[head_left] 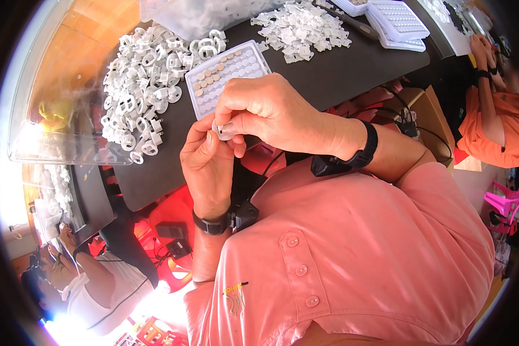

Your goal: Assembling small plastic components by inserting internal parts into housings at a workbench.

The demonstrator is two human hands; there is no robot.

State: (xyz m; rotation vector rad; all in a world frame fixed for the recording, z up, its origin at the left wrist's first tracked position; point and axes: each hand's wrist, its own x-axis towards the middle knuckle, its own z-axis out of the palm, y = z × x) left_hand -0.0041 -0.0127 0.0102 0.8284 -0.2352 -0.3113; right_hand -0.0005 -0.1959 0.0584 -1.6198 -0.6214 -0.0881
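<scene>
Just off the near edge of the dark table, my two hands meet around a small white plastic part (224,132). My left hand (209,158) is closed, pinching the part between thumb and fingers. From above, my right hand (274,112) closes on the same part, thumb and forefinger pressed against it; whether a smaller piece sits between them is hidden. Right behind my hands lies a white tray (258,53) of round pockets, several holding small tan discs (207,76). Left of it is a heap of white ring-shaped plastic parts (147,86).
A pile of flat white plastic clips (303,29) lies beyond the tray. Stacked white trays (398,23) stand at the far right, beside a dark-handled tool (357,24). A clear plastic bin (69,153) flanks the left. Other people work at left (106,288) and right (496,121).
</scene>
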